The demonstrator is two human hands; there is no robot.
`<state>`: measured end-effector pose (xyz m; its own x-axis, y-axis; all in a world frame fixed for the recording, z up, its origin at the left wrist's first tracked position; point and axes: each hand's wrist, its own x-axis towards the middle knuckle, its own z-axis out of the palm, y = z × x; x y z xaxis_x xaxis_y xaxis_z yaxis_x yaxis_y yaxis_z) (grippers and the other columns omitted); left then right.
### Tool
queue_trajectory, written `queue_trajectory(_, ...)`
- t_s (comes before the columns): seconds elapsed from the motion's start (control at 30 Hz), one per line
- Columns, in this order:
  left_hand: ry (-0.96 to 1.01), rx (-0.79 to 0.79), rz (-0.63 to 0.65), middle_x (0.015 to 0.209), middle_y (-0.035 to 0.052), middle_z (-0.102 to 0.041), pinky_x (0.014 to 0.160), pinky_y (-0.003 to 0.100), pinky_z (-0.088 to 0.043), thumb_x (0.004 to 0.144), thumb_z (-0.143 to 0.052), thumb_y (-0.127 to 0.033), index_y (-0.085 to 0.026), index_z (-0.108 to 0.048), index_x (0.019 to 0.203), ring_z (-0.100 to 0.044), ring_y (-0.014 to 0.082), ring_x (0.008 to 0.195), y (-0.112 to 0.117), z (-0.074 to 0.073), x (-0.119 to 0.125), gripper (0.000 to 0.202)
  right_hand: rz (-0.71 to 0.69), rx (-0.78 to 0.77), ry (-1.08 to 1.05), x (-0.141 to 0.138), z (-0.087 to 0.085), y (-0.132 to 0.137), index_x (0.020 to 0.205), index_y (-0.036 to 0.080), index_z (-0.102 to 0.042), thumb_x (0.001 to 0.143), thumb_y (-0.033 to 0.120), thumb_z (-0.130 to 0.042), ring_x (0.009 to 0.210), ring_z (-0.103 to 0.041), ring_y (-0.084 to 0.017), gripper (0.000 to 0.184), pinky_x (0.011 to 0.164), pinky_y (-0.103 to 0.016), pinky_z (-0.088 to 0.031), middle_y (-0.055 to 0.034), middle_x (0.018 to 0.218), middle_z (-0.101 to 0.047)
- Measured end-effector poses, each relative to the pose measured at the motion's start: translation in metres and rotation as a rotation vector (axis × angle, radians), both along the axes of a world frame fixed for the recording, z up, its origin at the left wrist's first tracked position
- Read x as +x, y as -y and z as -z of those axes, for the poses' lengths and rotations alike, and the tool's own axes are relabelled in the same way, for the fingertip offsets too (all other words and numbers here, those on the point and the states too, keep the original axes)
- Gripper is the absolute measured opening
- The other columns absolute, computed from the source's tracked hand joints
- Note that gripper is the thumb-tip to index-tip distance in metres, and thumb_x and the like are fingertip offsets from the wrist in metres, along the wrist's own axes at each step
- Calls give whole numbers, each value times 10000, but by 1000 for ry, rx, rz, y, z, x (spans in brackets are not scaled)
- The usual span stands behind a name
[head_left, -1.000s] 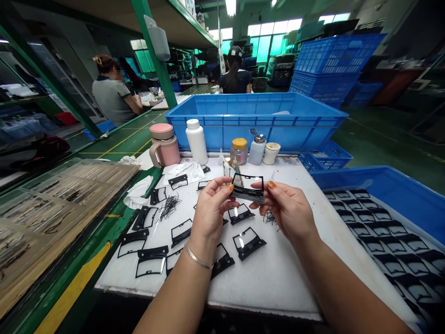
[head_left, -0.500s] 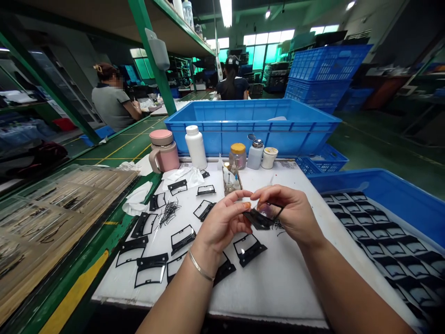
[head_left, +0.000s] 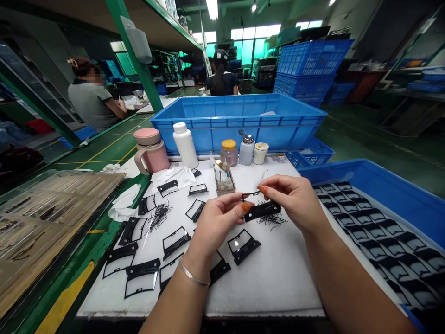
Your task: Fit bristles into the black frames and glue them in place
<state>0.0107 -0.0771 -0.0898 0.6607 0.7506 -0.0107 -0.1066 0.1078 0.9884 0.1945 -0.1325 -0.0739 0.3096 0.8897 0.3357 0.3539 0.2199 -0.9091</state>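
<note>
Both hands hold one black framed lens part (head_left: 261, 210) above the white foam mat (head_left: 278, 273). My left hand (head_left: 219, 221) pinches its left end between thumb and forefinger. My right hand (head_left: 295, 200) grips the right end, fingers curled over the top edge. Under the part lies a small heap of thin black wire pins (head_left: 273, 220). Several similar black-framed clear parts (head_left: 242, 245) lie flat on the mat, and a second heap of pins (head_left: 157, 215) sits to the left.
A small box of tools (head_left: 224, 182), a pink mug (head_left: 151, 150), a white bottle (head_left: 184, 144) and small jars stand behind. A large blue crate (head_left: 239, 121) is at the back; a blue tray (head_left: 382, 222) of finished parts lies right. Clear trays (head_left: 45, 208) lie left. Two people work beyond.
The part has been lowered from chest height and turned from upright and face-on to nearly edge-on and horizontal. Both hands dropped toward the mat, over the pin heap.
</note>
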Motion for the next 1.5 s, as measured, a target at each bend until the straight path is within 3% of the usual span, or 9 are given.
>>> queue_trajectory(0.13, -26, -32, 81, 907, 63, -715, 654, 212, -465, 724, -765, -320, -179, -707, 1056, -607, 135, 752, 1, 3, 2, 366, 126, 98, 35, -9, 1, 1, 804, 178, -729, 791, 257, -702, 605, -588, -135, 85, 540, -237, -458, -11, 673, -663)
queue_trajectory(0.3, -55, 23, 92, 873, 78, -717, 636, 217, -447, 787, -696, -306, -140, -731, 965, -601, 147, 759, -1, 4, 3, 245, 131, 129, 53, -20, 7, 0, 815, 189, -728, 799, 237, -699, 625, -599, -131, 58, 559, -236, -471, -5, 704, -674)
queue_trajectory(0.57, 21, 44, -112, 894, 105, -734, 623, 197, -469, 830, -654, -340, -119, -720, 913, -636, 153, 783, -1, 0, -1, 244, 351, 224, -90, 14, 23, -19, 988, 176, -697, 819, 341, -669, 766, -641, -173, 237, 592, -262, -494, -49, 856, -688)
queue_trajectory(0.73, 78, 48, -191, 894, 108, -738, 620, 201, -471, 816, -672, -347, -128, -724, 917, -644, 163, 798, -1, -3, -4, 246, 371, -9, 219, 33, 50, -39, 1153, 175, -642, 711, 254, -708, 1053, -617, -244, 454, 944, -393, -450, -86, 1121, -678)
queue_trajectory(0.9, 90, 78, -158, 878, 113, -734, 610, 220, -464, 817, -661, -319, -113, -729, 945, -642, 170, 770, -2, -3, -4, 252, 332, -232, 336, 30, 67, -49, 927, 207, -718, 684, 222, -669, 866, -643, -256, 248, 826, -378, -472, -54, 861, -720)
queue_trajectory(1.03, 90, 76, -142, 882, 105, -733, 618, 208, -463, 823, -649, -287, -115, -730, 939, -631, 153, 763, -2, -5, -5, 223, 358, -139, 296, 23, 56, -44, 993, 203, -678, 813, 324, -585, 854, -635, -227, 236, 794, -342, -481, -52, 877, -694)
queue_trajectory(1.17, 74, 62, -131, 880, 105, -734, 609, 200, -464, 829, -634, -273, -113, -726, 908, -632, 150, 768, -3, -5, -6, 201, 294, 129, -112, 11, 29, -26, 1223, 215, -547, 881, 390, -562, 766, -648, -180, 384, 637, -291, -511, -49, 966, -645)
queue_trajectory(1.33, 74, 26, -113, 865, 108, -734, 598, 204, -468, 820, -636, -269, -117, -721, 882, -643, 163, 770, -4, -4, -5, 185, 158, 398, -328, 3, 6, 1, 905, 232, -653, 768, 340, -743, 465, -456, -86, 196, 408, -225, -340, -27, 793, -645)
queue_trajectory(1.5, 75, 9, -105, 880, 103, -737, 608, 211, -480, 818, -636, -266, -128, -726, 899, -660, 174, 794, -3, -3, -3, 184, 95, 491, -221, -3, 6, 10, 803, 258, -711, 645, 385, -838, 670, -590, -189, 239, 553, -314, -488, -51, 816, -633)
